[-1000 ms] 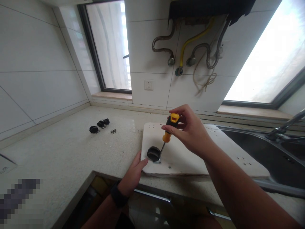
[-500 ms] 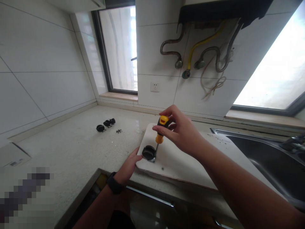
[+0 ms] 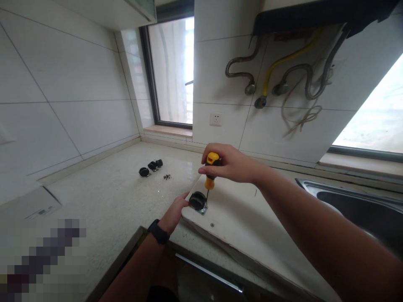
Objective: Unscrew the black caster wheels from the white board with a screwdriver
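My right hand is closed around the yellow-and-black handle of a screwdriver, held nearly upright. Its shaft points down at the metal plate of a black caster wheel. That caster stands near the left corner of a white board lying on the counter. My left hand, with a dark watch on the wrist, grips the board's edge beside the caster; its fingertips are partly hidden. The screw under the driver tip is too small to make out. A round metal fitting sits in the board near the caster.
More black casters lie on the counter at left, near a small pile of screws. A sink is at right. Hoses hang on the wall behind. A drawer handle runs below the counter edge.
The view has shifted, so the background sits further right. My right hand has turned on the screwdriver handle, its fingers now wrapped further around the top. My left hand stays by the caster.
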A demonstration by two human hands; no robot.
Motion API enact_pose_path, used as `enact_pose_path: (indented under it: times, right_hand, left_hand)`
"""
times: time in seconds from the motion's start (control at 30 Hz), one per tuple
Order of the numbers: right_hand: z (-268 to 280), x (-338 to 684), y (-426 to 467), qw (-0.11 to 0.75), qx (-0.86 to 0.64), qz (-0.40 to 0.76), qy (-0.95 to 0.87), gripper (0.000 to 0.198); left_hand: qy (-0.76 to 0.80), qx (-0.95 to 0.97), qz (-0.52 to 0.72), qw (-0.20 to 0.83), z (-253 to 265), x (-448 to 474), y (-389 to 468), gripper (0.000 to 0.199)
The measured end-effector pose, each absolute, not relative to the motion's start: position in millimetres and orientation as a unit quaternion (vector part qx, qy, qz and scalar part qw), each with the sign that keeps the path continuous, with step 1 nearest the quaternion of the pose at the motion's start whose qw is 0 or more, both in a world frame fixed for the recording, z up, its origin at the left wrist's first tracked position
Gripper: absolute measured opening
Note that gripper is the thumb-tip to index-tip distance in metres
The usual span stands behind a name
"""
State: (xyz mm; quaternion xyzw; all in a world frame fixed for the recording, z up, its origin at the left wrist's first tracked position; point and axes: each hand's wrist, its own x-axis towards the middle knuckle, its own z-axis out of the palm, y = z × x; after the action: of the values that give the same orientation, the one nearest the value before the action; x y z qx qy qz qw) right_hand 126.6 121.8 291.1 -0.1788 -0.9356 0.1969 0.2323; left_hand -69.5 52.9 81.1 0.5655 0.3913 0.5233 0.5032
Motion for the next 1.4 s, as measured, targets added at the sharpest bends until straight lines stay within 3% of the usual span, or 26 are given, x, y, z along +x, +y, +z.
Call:
enact_pose_path:
  times: [0.3,0.47,0.67,0.77,1.03,1.23,1.4]
  right_hand:
    - [289.6,119.0,147.3,0.153,-0.179,0.377,-0.896,0.037]
    - [295.9,121.6,148.6,0.147,-0.178,0.333,-0.914,0.035]
    - [306.5,132.5,150.6,0.141,-0.164,0.203,-0.955,0.03]
    - [309.7,137.6,147.7,0.131,-0.147,0.212,-0.957,0.025]
    - [303.7,137.9,151.0,0.137,-0.105,0.352,-0.92,0.064]
    - [312.0,133.6,144.6,0.133,-0.194,0.157,-0.959,0.047]
    - [320.1,136.9,139.3,0.132,-0.217,0.134,-0.958,0.041]
  left_hand:
    - [0.43,0.578,0.507,0.473,82.8,-75.0,54.8,0.035]
    - [0.517,0.535,0.497,0.446,78.4,-81.6,55.7,0.047]
    - [0.512,0.615,0.533,0.273,118.7,-72.0,41.8,0.046]
    - [0.477,0.667,0.475,0.321,142.1,-58.7,41.7,0.037]
    - [0.486,0.609,0.49,0.391,127.9,-40.3,61.7,0.027]
    - [0.505,0.571,0.526,0.377,120.1,-34.8,61.5,0.024]
    - [0.513,0.555,0.537,0.374,120.5,-31.6,61.9,0.019]
